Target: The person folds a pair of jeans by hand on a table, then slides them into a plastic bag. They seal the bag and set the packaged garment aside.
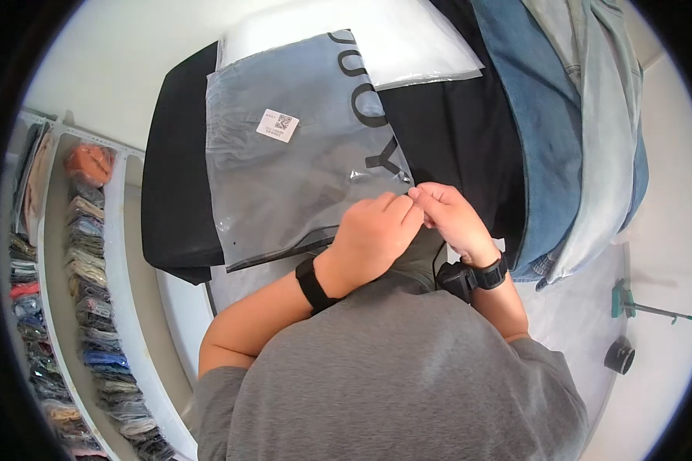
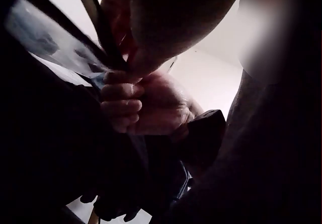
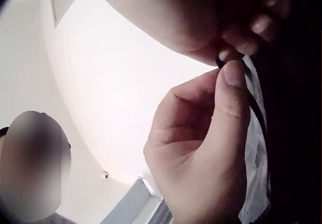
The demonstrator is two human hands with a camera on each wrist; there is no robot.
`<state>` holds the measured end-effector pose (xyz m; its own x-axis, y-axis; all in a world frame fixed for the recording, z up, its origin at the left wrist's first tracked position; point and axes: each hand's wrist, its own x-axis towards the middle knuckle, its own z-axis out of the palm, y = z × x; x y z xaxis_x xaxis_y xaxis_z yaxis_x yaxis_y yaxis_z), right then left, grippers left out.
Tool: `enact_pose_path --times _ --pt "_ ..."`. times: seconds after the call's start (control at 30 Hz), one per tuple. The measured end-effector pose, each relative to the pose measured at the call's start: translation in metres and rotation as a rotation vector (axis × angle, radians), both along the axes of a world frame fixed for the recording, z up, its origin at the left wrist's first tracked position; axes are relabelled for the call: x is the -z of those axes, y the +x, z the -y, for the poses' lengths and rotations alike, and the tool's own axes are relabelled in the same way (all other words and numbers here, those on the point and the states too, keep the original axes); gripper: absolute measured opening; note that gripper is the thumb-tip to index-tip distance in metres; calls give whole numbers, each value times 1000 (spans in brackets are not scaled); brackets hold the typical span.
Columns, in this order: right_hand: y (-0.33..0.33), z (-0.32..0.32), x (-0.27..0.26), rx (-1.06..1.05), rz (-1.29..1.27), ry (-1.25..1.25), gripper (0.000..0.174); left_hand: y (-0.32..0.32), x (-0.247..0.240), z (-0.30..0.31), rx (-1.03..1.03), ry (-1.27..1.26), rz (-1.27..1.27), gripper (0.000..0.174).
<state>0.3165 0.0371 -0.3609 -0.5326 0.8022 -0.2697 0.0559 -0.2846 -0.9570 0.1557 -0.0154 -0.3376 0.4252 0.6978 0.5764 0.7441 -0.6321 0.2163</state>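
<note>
A clear plastic bag [image 1: 284, 184] with black lettering and a white QR label [image 1: 277, 125] lies over black fabric, a grey-blue garment visible inside it. Its near edge carries a dark strip. At the bag's near right corner the left hand [image 1: 373, 237] and right hand [image 1: 455, 223] meet, fingertips together. In the right wrist view, the right hand [image 3: 201, 133] pinches the dark strip between thumb and forefinger, right beside the left hand [image 3: 201, 17]. The left wrist view is dark; there the left hand [image 2: 161, 22] holds the strip's end against the right hand [image 2: 151, 105].
Black fabric [image 1: 173, 169] lies beneath the bag. White plastic bags [image 1: 423, 38] sit at the back. Blue jeans [image 1: 550, 138] and paler denim [image 1: 611, 115] are piled to the right. Shelves at left hold folded bagged items [image 1: 92, 269]. A green-handled object [image 1: 623, 300] stands at far right.
</note>
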Motion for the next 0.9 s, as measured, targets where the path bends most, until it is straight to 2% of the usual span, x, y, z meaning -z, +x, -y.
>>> enact_pose_path --times 0.13,0.27,0.33,0.53,0.73,0.9 --pt "-1 6 -12 11 139 50 31 -5 7 1 -3 -27 0 13" --pt "0 12 -11 4 152 28 30 -7 5 0 -1 -9 29 15" --pt "-4 15 -4 61 68 93 29 -6 3 2 -6 -3 39 17" --pt "-13 19 -3 154 5 54 30 -16 1 5 -65 -60 53 17" --pt "-2 14 -6 190 -21 -1 25 -68 11 31 -244 -102 -114 17" --pt "8 10 -3 153 -17 -45 23 -121 7 69 -224 -156 -125 19"
